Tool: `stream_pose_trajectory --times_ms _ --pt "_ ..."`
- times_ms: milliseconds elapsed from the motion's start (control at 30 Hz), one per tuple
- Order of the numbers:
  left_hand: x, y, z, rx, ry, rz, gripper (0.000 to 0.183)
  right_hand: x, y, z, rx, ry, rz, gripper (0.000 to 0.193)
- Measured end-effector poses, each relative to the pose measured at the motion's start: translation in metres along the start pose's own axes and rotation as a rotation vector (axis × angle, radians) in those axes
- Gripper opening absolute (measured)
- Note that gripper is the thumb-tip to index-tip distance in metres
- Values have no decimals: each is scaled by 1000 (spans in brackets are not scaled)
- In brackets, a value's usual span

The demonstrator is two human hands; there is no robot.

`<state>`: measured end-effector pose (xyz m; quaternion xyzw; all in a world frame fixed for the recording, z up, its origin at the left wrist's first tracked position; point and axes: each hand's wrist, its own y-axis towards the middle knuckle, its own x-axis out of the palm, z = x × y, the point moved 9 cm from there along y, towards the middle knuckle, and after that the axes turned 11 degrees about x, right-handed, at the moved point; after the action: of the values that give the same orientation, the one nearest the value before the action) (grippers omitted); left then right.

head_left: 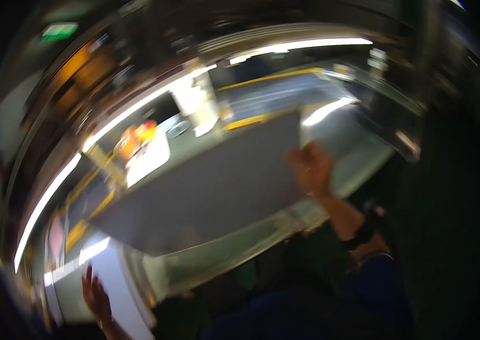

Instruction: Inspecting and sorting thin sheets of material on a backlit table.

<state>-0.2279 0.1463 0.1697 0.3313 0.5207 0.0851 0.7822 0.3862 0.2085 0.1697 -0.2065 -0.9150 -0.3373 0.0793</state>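
A large flat dark grey sheet [211,187] lies slanted across the bench in front of me. My right hand [312,169] is at its right edge, fingers curled closed and seeming to grip the edge there, though motion blurs the contact. A dark band [363,229] circles my right wrist. Lower left, my left hand [97,294] is raised with its fingers stretched out and holds nothing. It is apart from the sheet, beside a pale, smooth curved surface [123,283].
Behind the sheet lie a white tray or board [152,158], orange and red items [135,140] and a round clear dish [177,127]. A bright pale post [194,105] rises there. Yellow-edged bluish panels [274,93] and a metal worktop [359,141] extend right.
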Motion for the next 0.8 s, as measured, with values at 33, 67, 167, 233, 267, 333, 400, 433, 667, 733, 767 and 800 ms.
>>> stream_pose_trajectory --times_ms 33,67,167,233,267,333,400,433,667,733,767,800 --pt "5 -14 -13 -323 -436 15 39 23 20 -12 117 -451 21 31" --pt "18 -41 -38 -632 -1023 240 39 24 32 2 182 -512 6 36" --pt "25 -81 -30 -371 26 54 53 -11 21 120 571 -971 -197 40" --pt "68 -148 -15 -318 290 -413 71 8 -13 125 -1 -1123 -116 50" --pt "64 -150 19 -333 300 -427 81 26 -24 131 114 -1108 -227 56" --pt "45 -163 55 -387 327 -439 90 74 -60 139 266 -1019 -512 60" --pt "40 -187 67 -461 172 -485 101 125 -113 137 267 -923 -860 57" --pt "35 -191 70 -480 173 -469 101 146 -141 127 227 -915 -1018 57" --pt "-24 -260 72 -454 503 -136 31 201 -200 95 13 -947 -1304 49" --pt "-46 -259 78 -361 580 -61 23 202 -200 100 73 -901 -1336 48" --pt "-60 -249 81 -300 603 -36 21 202 -196 99 82 -890 -1300 46" --pt "-79 -239 81 -283 615 24 20 204 -193 99 89 -876 -1263 45"
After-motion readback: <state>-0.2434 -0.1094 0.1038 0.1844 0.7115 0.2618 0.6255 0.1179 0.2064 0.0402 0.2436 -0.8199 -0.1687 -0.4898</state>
